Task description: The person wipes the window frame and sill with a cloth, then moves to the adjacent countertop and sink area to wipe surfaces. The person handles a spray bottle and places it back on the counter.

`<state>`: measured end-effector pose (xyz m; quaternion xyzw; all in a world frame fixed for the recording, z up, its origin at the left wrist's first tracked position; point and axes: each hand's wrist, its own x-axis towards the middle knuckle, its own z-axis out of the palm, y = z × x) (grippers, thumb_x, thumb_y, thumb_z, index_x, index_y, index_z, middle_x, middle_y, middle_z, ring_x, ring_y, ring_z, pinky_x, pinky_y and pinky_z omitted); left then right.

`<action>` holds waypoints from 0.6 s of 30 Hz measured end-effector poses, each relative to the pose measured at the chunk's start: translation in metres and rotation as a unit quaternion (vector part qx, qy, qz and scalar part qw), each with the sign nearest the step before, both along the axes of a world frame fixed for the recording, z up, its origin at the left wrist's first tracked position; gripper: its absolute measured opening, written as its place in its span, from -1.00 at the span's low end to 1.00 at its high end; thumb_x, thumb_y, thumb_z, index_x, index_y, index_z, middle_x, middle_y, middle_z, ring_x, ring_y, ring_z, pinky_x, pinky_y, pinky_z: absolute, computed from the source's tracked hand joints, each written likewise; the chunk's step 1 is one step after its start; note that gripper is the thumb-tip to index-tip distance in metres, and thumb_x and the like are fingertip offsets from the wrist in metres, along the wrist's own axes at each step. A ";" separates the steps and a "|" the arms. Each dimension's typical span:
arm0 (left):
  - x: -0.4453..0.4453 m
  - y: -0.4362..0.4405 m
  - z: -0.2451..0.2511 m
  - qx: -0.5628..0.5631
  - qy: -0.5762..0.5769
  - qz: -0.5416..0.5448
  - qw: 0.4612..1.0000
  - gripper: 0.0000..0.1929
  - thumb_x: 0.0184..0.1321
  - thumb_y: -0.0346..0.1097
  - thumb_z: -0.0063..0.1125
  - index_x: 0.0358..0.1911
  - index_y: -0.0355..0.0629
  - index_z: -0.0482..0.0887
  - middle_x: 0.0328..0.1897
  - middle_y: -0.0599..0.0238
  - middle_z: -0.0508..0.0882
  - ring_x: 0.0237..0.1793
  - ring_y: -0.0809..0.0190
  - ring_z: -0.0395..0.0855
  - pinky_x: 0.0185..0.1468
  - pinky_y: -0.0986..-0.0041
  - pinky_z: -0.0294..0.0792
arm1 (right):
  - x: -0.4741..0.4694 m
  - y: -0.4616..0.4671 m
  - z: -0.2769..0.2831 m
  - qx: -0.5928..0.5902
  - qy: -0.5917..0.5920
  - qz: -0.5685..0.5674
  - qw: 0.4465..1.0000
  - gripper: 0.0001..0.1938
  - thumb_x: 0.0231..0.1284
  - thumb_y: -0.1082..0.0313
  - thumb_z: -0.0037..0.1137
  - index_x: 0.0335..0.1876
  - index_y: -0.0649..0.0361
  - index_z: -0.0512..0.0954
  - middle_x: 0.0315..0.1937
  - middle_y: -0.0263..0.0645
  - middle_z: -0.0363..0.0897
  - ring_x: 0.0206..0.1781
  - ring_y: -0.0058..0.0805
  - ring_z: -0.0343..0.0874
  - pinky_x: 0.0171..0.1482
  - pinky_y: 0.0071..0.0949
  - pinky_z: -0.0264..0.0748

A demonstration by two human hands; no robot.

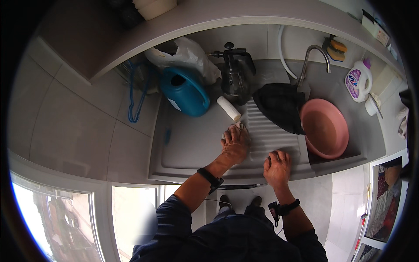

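My left hand (234, 144) presses a crumpled pale cloth (242, 126) flat against the grey laundry sink's counter (196, 140), beside the ribbed washboard (270, 131). Just beyond its fingertips lies a white ribbed cylinder (228, 108), perhaps a roll. My right hand (277, 167) rests with curled fingers on the lower part of the washboard, near the front edge. Whether anything is under those fingers is hidden. A black fabric item (278, 104) drapes across the washboard's upper right and reaches the rim of a pink basin (343, 127) holding murky water.
Behind stand a blue watering can (186, 93), a black pump sprayer (233, 75) and a plastic bag (196, 55). Blue hangers (132, 95) hang left. A curved faucet (309, 59) rises behind the basin; a detergent bottle (356, 80) stands right. A shelf (229, 21) overhangs the back.
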<state>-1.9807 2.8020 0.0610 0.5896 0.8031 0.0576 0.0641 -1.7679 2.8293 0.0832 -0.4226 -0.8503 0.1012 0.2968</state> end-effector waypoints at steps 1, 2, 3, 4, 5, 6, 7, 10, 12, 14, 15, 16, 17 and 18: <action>0.012 0.007 0.007 -0.015 -0.029 -0.003 0.999 -0.15 0.34 -0.06 0.11 0.62 -0.18 0.02 0.57 -0.40 0.00 0.44 -0.52 0.13 0.36 -0.41 0.15 | 0.000 0.000 -0.001 0.002 0.000 0.001 1.000 -0.85 0.17 0.33 0.23 -0.18 0.16 0.64 0.01 -0.19 0.55 0.11 -0.07 0.47 0.28 -0.05 0.40; 0.021 0.012 0.013 -0.019 -0.052 -0.008 0.998 -0.15 0.34 -0.07 0.11 0.62 -0.18 0.02 0.58 -0.40 0.00 0.45 -0.51 0.12 0.37 -0.41 0.13 | 0.001 0.000 -0.002 0.004 0.001 0.002 1.000 -0.84 0.17 0.32 0.23 -0.18 0.17 0.64 0.01 -0.19 0.55 0.11 -0.06 0.47 0.28 -0.04 0.40; 0.029 0.016 0.018 -0.029 -0.074 -0.012 0.997 -0.15 0.33 -0.08 0.11 0.62 -0.19 0.02 0.59 -0.39 -0.01 0.46 -0.50 0.11 0.39 -0.41 0.11 | 0.001 0.000 -0.003 0.005 0.000 0.004 1.000 -0.84 0.17 0.32 0.23 -0.18 0.17 0.65 0.01 -0.18 0.55 0.11 -0.06 0.47 0.28 -0.04 0.40; 0.031 0.023 0.023 -0.022 -0.094 -0.002 0.995 -0.18 0.34 -0.12 0.08 0.62 -0.14 0.03 0.62 -0.33 -0.02 0.47 -0.48 0.10 0.41 -0.42 0.05 | 0.001 0.000 -0.004 0.006 0.001 0.004 1.000 -0.84 0.17 0.32 0.23 -0.18 0.16 0.65 0.00 -0.18 0.55 0.11 -0.06 0.47 0.28 -0.04 0.40; 0.030 0.026 0.028 -0.016 -0.108 0.007 0.994 -0.19 0.34 -0.10 0.09 0.62 -0.07 0.05 0.64 -0.29 -0.01 0.49 -0.46 0.09 0.43 -0.41 0.04 | 0.001 0.000 -0.005 0.007 0.002 0.003 1.000 -0.83 0.16 0.32 0.23 -0.17 0.16 0.66 0.00 -0.18 0.55 0.11 -0.06 0.47 0.28 -0.03 0.40; 0.027 0.031 0.032 -0.029 -0.127 0.017 0.991 -0.21 0.35 -0.08 0.09 0.62 0.00 0.07 0.65 -0.25 0.00 0.52 -0.44 0.09 0.45 -0.39 0.03 | 0.002 0.000 -0.006 0.005 0.005 0.002 1.000 -0.83 0.16 0.32 0.23 -0.17 0.16 0.66 0.00 -0.18 0.55 0.11 -0.06 0.47 0.27 -0.03 0.40; 0.024 0.033 0.035 -0.042 -0.147 0.026 0.988 -0.22 0.36 -0.06 0.09 0.62 0.07 0.10 0.66 -0.21 0.01 0.54 -0.42 0.09 0.46 -0.38 0.02 | 0.002 0.000 -0.007 0.011 0.005 0.003 1.000 -0.82 0.15 0.32 0.23 -0.16 0.16 0.66 0.00 -0.19 0.55 0.11 -0.06 0.47 0.27 -0.03 0.40; 0.007 0.022 0.037 -0.039 -0.153 -0.011 0.987 -0.27 0.35 0.02 0.13 0.59 0.28 0.21 0.67 -0.08 0.11 0.59 -0.34 0.10 0.50 -0.32 0.01 | 0.003 0.000 -0.007 0.016 0.010 0.010 1.000 -0.82 0.14 0.32 0.23 -0.17 0.15 0.66 -0.01 -0.20 0.55 0.11 -0.06 0.46 0.27 -0.02 0.39; -0.001 0.001 0.034 0.013 -0.106 -0.036 0.994 -0.29 0.32 -0.01 0.20 0.55 0.23 0.30 0.64 -0.05 0.21 0.58 -0.29 0.18 0.47 -0.26 0.14 | 0.004 0.001 -0.006 0.016 0.014 0.018 1.000 -0.83 0.13 0.33 0.22 -0.18 0.15 0.65 -0.02 -0.20 0.55 0.10 -0.07 0.46 0.27 -0.03 0.39; -0.014 -0.025 0.029 0.036 -0.052 -0.065 0.996 -0.35 0.31 -0.07 0.24 0.50 0.20 0.40 0.62 -0.06 0.28 0.53 -0.27 0.29 0.43 -0.21 0.25 | 0.004 0.001 -0.005 0.004 0.014 0.024 1.000 -0.84 0.14 0.32 0.22 -0.19 0.14 0.64 -0.02 -0.20 0.55 0.09 -0.08 0.46 0.26 -0.04 0.39; -0.020 -0.041 0.027 0.063 -0.049 -0.065 0.995 -0.34 0.31 -0.08 0.25 0.49 0.20 0.40 0.62 -0.06 0.29 0.52 -0.28 0.30 0.42 -0.21 0.26 | 0.005 0.001 -0.004 -0.006 0.014 0.028 0.999 -0.85 0.14 0.32 0.22 -0.20 0.14 0.64 -0.02 -0.20 0.55 0.08 -0.09 0.46 0.26 -0.05 0.39; -0.027 -0.055 0.025 0.075 -0.049 -0.062 0.994 -0.34 0.30 -0.08 0.26 0.49 0.19 0.40 0.61 -0.07 0.29 0.51 -0.29 0.32 0.41 -0.22 0.28 | 0.005 0.002 -0.004 0.003 0.010 0.028 1.000 -0.85 0.14 0.32 0.22 -0.20 0.14 0.64 -0.02 -0.20 0.55 0.08 -0.09 0.46 0.26 -0.05 0.39; -0.035 -0.071 0.023 0.104 -0.040 -0.067 0.992 -0.34 0.30 -0.09 0.27 0.49 0.19 0.40 0.61 -0.07 0.30 0.50 -0.30 0.34 0.40 -0.22 0.29 | 0.005 0.002 -0.004 0.011 0.007 0.028 1.000 -0.85 0.14 0.32 0.22 -0.20 0.14 0.64 -0.02 -0.20 0.55 0.08 -0.10 0.46 0.26 -0.06 0.39; -0.043 -0.088 0.022 0.096 -0.044 -0.049 0.993 -0.32 0.28 -0.08 0.27 0.50 0.24 0.38 0.62 -0.04 0.28 0.50 -0.28 0.32 0.40 -0.23 0.26 | 0.005 0.002 -0.004 0.016 0.008 0.031 0.999 -0.85 0.14 0.32 0.22 -0.20 0.14 0.64 -0.02 -0.20 0.55 0.08 -0.10 0.46 0.26 -0.06 0.39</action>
